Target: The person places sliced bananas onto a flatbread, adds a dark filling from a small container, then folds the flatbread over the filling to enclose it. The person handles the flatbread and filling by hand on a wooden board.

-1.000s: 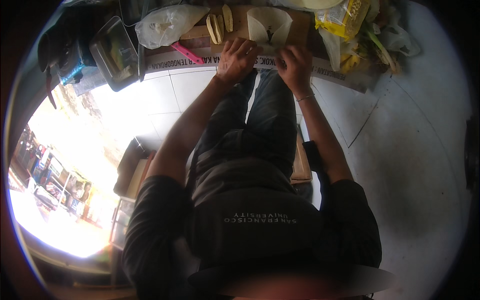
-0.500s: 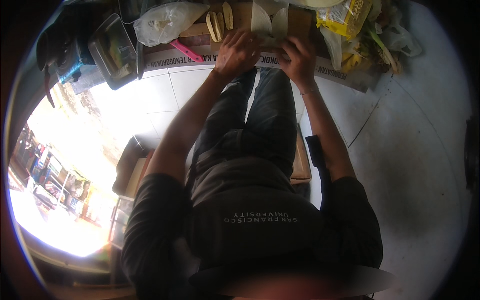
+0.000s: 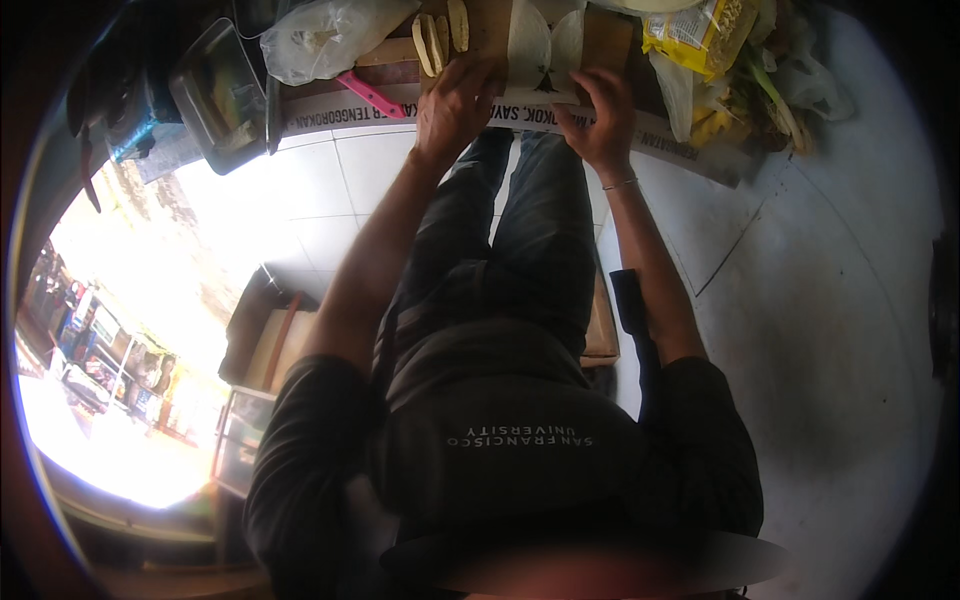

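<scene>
A thin pale wrapper sheet point(image 3: 527, 45) lies in front of me, its two far flaps parted in a V and small dark bits at its middle. My left hand point(image 3: 452, 112) is just left of it over the board, fingers bent and a little apart, with nothing visible in it. At the sheet's near right corner is my right hand point(image 3: 602, 112), thumb and fingers spread; contact with the edge is hard to tell. Long pale peeled slices point(image 3: 429, 44), resembling banana, lie beyond my left hand. Left of that hand sits a pink-handled knife point(image 3: 370, 95).
The brown board point(image 3: 608, 45) rests on a printed sheet point(image 3: 330, 115). A clear plastic bag point(image 3: 325, 42) and a dark tray point(image 3: 215, 100) stand left. On the right are a yellow packet point(image 3: 690, 40) and green stalks point(image 3: 770, 95).
My hands have drawn apart and slightly toward me, away from the wrapper's middle. More of the sheet and its dark bits now shows.
</scene>
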Available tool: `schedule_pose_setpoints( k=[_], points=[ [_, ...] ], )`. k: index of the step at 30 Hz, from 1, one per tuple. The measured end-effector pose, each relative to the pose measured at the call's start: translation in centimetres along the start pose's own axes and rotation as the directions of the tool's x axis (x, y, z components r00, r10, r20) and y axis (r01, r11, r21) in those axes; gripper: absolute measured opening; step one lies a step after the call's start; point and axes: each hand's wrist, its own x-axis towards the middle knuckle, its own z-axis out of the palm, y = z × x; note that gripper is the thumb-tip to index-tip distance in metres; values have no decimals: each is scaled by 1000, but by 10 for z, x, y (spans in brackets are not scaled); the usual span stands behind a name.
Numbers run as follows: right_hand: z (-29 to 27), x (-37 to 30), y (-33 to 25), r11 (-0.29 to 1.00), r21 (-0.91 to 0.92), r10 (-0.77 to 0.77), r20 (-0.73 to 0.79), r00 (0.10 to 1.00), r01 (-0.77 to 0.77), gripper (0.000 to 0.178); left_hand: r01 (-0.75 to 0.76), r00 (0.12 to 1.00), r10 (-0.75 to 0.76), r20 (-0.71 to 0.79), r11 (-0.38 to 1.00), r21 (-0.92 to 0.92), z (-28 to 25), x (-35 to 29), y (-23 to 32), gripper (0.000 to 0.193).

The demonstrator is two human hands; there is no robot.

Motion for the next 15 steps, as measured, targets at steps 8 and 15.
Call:
schedule_pose_setpoints(
  k=[8,15],
  points=[
    [3,-7,9,1000,10,5,-15,1000,-5,49,-149,989,148,18,986,77,3,5,-7,3],
    [1,-13,10,999,18,38,-9,999,-38,49,-167,986,167,8,980,105,5,9,-2,1]
  ],
)
